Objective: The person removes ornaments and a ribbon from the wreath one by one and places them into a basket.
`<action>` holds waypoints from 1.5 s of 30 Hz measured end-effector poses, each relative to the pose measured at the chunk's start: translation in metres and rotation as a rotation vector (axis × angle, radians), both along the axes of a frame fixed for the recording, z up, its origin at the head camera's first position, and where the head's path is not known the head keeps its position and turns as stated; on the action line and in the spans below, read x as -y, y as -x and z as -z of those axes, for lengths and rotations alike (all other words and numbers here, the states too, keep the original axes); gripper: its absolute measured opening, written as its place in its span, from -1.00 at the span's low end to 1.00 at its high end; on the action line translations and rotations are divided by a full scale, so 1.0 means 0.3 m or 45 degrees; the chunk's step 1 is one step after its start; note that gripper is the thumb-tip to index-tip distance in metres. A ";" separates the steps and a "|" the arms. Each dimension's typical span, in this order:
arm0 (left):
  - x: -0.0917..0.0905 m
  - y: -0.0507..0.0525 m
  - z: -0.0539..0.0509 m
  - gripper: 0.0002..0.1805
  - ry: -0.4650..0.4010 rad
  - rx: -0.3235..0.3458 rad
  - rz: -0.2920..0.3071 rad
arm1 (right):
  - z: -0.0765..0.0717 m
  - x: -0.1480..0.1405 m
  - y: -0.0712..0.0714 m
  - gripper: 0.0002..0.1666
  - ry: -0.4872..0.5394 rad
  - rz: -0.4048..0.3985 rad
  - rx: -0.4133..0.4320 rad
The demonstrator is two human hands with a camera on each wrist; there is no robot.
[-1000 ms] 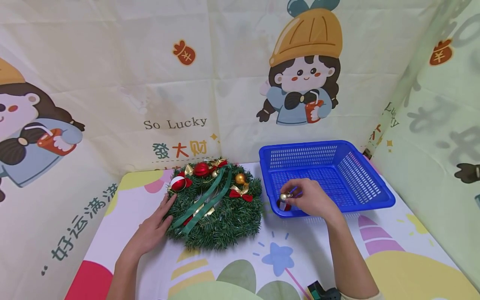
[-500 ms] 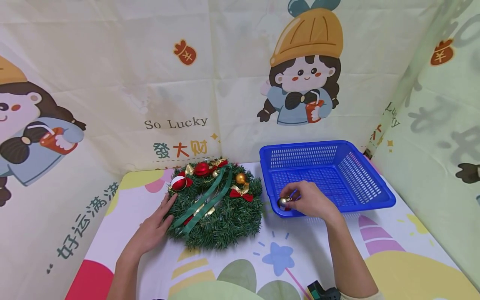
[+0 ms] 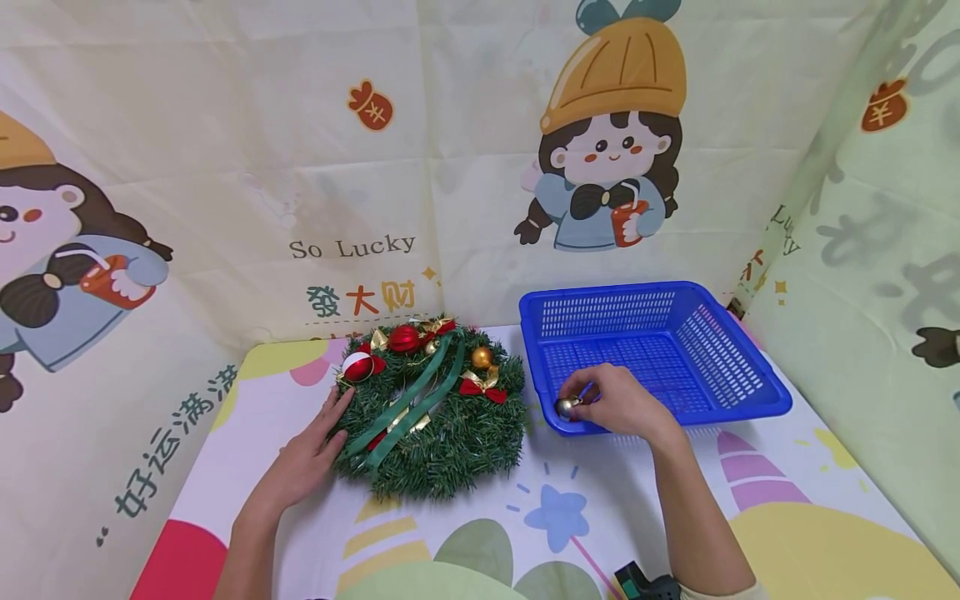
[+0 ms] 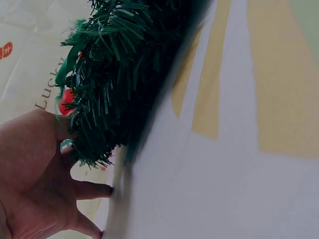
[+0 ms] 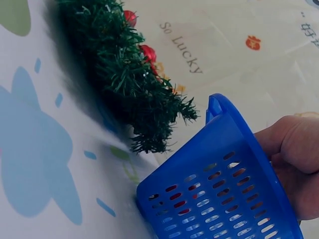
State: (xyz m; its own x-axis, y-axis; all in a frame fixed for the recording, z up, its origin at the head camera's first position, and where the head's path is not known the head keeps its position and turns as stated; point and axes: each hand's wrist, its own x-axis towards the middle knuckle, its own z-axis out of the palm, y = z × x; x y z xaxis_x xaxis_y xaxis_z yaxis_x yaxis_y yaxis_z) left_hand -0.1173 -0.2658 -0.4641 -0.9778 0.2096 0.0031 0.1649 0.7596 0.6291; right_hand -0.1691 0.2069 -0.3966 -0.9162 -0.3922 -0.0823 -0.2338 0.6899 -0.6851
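A green wreath (image 3: 450, 450) with red and gold ornaments, bows and a green ribbon lies on the table. My left hand (image 3: 306, 461) rests with spread fingers against its left edge; the left wrist view shows that hand (image 4: 42, 184) beside the wreath's needles (image 4: 114, 74). Inside the near left corner of the blue basket (image 3: 660, 419), my right hand (image 3: 618, 403) pinches a small silvery-gold ball (image 3: 567, 407). In the right wrist view the basket's wall (image 5: 214, 159) hides the fingertips of my right hand (image 5: 294, 164); red shows through its slots.
The basket stands right of the wreath, near the patterned cloth backdrop (image 3: 465, 208). A dark wrist device (image 3: 647, 583) is at the bottom edge by my right forearm. The table cover (image 3: 420, 533) has printed shapes.
My right hand has lowered the small ball slightly into the basket corner, over the red item there. The left hand and the wreath have stayed in place.
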 end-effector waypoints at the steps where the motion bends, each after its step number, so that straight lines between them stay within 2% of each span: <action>1: 0.000 0.000 0.000 -0.30 -0.003 0.002 0.000 | 0.000 0.000 0.000 -0.83 0.000 0.001 0.004; 26: 0.002 -0.007 0.002 -0.30 0.002 0.004 -0.005 | 0.011 0.002 0.002 -0.82 -0.007 -0.018 0.006; 45: 0.005 0.000 0.005 -0.31 0.005 -0.006 0.002 | 0.009 0.002 0.006 -0.77 0.010 -0.030 0.010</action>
State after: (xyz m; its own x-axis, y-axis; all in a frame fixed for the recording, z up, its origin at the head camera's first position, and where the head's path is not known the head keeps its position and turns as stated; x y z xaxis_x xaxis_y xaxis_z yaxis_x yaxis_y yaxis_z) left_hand -0.1174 -0.2673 -0.4656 -0.9774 0.2114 0.0067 0.1690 0.7617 0.6255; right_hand -0.1708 0.2063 -0.3993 -0.9060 -0.4144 -0.0865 -0.2445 0.6789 -0.6923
